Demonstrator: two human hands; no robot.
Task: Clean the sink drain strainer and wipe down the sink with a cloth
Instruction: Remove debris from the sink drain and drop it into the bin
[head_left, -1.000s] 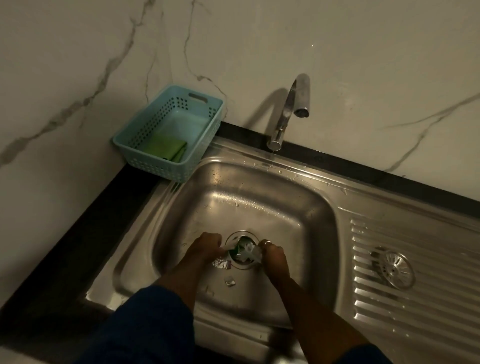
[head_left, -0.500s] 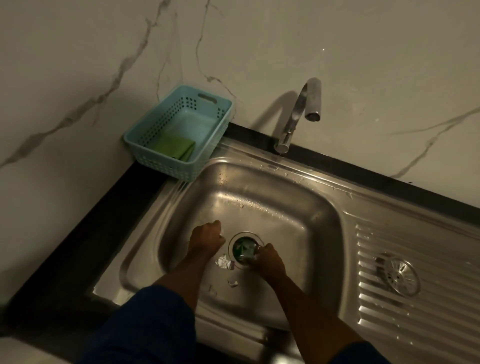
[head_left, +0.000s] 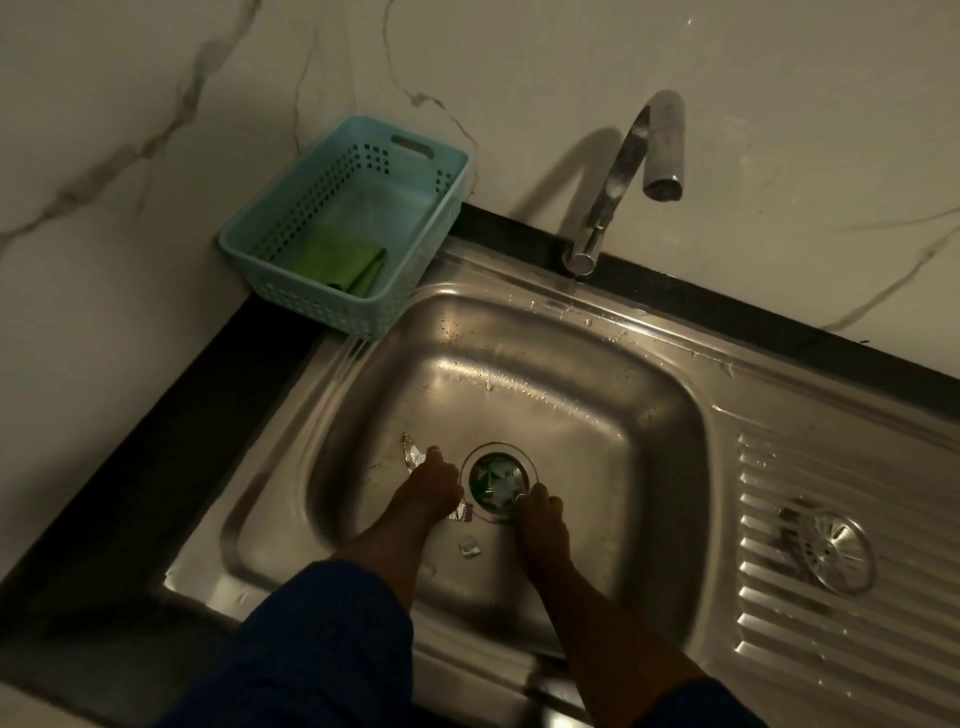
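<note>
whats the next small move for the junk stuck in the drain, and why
Probably pinch the wad of scraps in the drain with the right hand and lift it out. The opening looks packed with green and silvery bits, that hand's fingertips are at its rim, and the strainer lies out on the drainboard, so nothing covers it.

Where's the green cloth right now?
In the head view, the green cloth lies inside the blue basket at upper left, which stands at the back-left corner of the sink, left of the tap.
</note>
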